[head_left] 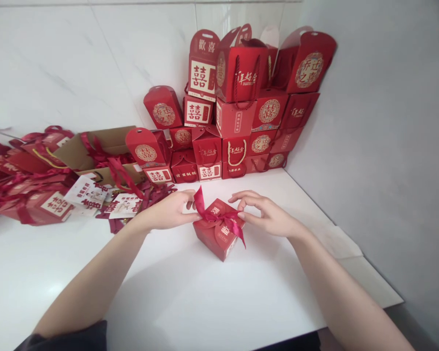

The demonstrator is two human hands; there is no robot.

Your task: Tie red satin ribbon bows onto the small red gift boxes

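A small red gift box [215, 237] stands on the white table [190, 297] in front of me, with a dark red satin ribbon [219, 218] tied in a bow on its lid. My left hand [171, 209] pinches the bow's left loop between thumb and fingers. My right hand [264, 213] pinches the bow's right side, its other fingers curled and raised. Both hands rest at the box's top, one on each side.
A stack of red gift boxes and bags [241, 112] fills the far corner against the walls. A brown cardboard carton [95, 146], loose ribbons and flat red boxes [32, 195] lie at the left. The table's right edge [366, 273] runs beside a grey wall.
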